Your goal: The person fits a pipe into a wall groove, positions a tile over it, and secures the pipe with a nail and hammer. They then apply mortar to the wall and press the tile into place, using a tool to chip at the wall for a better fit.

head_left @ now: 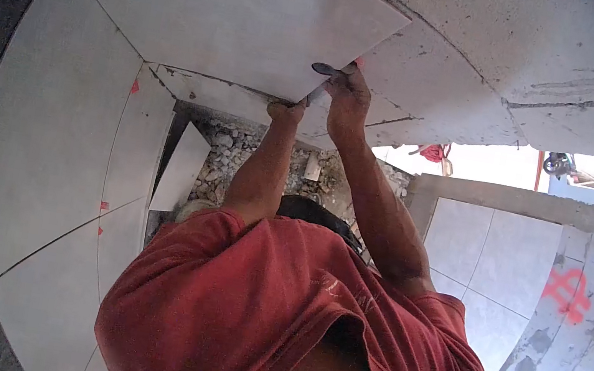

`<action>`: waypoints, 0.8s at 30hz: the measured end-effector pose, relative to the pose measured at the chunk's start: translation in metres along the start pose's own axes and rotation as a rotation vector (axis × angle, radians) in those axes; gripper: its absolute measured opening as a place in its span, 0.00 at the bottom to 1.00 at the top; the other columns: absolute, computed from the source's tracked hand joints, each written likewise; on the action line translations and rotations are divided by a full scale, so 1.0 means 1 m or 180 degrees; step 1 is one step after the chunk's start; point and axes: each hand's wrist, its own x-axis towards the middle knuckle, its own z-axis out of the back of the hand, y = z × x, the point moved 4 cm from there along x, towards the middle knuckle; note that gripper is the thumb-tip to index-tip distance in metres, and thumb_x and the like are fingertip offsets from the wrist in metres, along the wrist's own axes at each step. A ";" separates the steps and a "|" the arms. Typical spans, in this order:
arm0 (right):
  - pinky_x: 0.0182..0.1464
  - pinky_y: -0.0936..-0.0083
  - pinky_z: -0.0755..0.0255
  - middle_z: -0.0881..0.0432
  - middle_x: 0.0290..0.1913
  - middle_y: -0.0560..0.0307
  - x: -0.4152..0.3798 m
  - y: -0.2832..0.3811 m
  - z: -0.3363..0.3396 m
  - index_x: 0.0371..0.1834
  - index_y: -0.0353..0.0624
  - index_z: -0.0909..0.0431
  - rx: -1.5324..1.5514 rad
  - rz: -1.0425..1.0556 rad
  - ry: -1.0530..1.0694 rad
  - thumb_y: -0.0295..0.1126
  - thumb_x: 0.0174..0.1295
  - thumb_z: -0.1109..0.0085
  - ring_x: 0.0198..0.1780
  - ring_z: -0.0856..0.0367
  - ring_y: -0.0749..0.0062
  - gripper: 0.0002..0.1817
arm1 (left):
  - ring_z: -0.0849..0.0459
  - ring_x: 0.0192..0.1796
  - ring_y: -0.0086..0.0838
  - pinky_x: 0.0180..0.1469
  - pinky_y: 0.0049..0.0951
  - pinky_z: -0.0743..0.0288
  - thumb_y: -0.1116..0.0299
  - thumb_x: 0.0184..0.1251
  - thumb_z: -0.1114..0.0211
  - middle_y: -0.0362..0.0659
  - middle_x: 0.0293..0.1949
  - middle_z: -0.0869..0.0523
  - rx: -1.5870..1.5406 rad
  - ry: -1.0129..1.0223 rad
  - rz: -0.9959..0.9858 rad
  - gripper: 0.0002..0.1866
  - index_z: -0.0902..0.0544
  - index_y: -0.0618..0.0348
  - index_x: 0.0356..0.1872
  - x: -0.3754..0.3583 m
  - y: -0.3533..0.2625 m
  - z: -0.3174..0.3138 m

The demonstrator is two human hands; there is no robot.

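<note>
A large pale wall tile (223,14) spans the wall in front of me. At its lower right corner, my left hand (287,111) is closed with curled fingers against the edge; some of the fingers are hidden. My right hand (349,99) is closed round a small hand tool (323,69) with a dark, rounded end. A narrow grey part of the tool slants down from that hand along the tile's right edge. Bare block wall (427,74) continues to the right of the tile.
Tiles (54,147) with red marks cover the left wall. A loose tile piece (182,167) leans near rubble (228,151) below my arms. More tiles (492,251) sit on a low wall at right, beside blockwork with red paint (567,294). A motorcycle (561,164) stands outside.
</note>
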 end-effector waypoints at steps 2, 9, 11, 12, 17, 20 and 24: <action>0.45 0.77 0.33 0.24 0.37 0.64 0.000 -0.006 0.005 0.42 0.38 0.24 -0.0132 0.0039 -0.0019 0.16 0.53 0.50 0.39 0.29 0.79 0.13 | 0.25 0.57 0.48 0.56 0.54 0.28 0.47 0.69 0.56 0.50 0.54 0.23 -0.0361 0.0370 0.0462 0.27 0.27 0.57 0.56 0.002 0.002 -0.001; 0.54 0.78 0.37 0.24 0.49 0.60 0.001 -0.001 -0.001 0.53 0.37 0.27 -0.0062 -0.0207 -0.0024 0.19 0.63 0.57 0.49 0.30 0.74 0.16 | 0.26 0.59 0.47 0.58 0.56 0.31 0.49 0.67 0.55 0.47 0.56 0.23 -0.0443 -0.0029 0.0126 0.24 0.24 0.51 0.54 0.022 0.007 0.009; 0.55 0.77 0.38 0.25 0.51 0.59 0.000 0.010 -0.003 0.55 0.38 0.28 -0.0226 -0.0168 0.0102 0.19 0.63 0.58 0.51 0.31 0.74 0.17 | 0.27 0.59 0.47 0.58 0.57 0.31 0.48 0.68 0.57 0.48 0.57 0.24 -0.0612 0.0705 0.0157 0.25 0.26 0.51 0.57 0.012 0.011 -0.009; 0.56 0.77 0.38 0.25 0.53 0.58 -0.001 0.013 -0.004 0.58 0.38 0.30 -0.0385 -0.0145 0.0221 0.20 0.64 0.58 0.53 0.31 0.73 0.19 | 0.27 0.59 0.47 0.58 0.57 0.31 0.48 0.68 0.57 0.48 0.57 0.24 -0.0615 0.0708 0.0162 0.25 0.26 0.51 0.57 0.007 0.013 -0.012; 0.58 0.75 0.39 0.25 0.51 0.61 0.004 0.021 -0.004 0.57 0.37 0.29 -0.0173 -0.0474 0.0515 0.18 0.48 0.51 0.52 0.30 0.74 0.27 | 0.28 0.60 0.48 0.60 0.57 0.32 0.44 0.67 0.59 0.48 0.59 0.26 -0.0273 -0.0143 -0.0174 0.28 0.28 0.51 0.59 0.025 0.008 0.009; 0.56 0.75 0.38 0.25 0.51 0.61 0.007 0.015 -0.004 0.57 0.38 0.29 -0.0163 -0.0545 0.0547 0.18 0.47 0.51 0.52 0.29 0.73 0.28 | 0.28 0.60 0.48 0.60 0.57 0.32 0.43 0.66 0.57 0.47 0.59 0.26 -0.0400 0.0216 -0.0011 0.28 0.28 0.50 0.59 0.023 0.011 0.004; 0.54 0.77 0.37 0.24 0.49 0.62 0.008 0.003 0.003 0.54 0.38 0.27 -0.0496 -0.0373 0.0384 0.15 0.47 0.52 0.51 0.29 0.75 0.26 | 0.32 0.63 0.48 0.63 0.56 0.37 0.39 0.66 0.58 0.51 0.61 0.30 -0.0316 0.0409 -0.0084 0.35 0.34 0.58 0.62 0.016 0.013 -0.004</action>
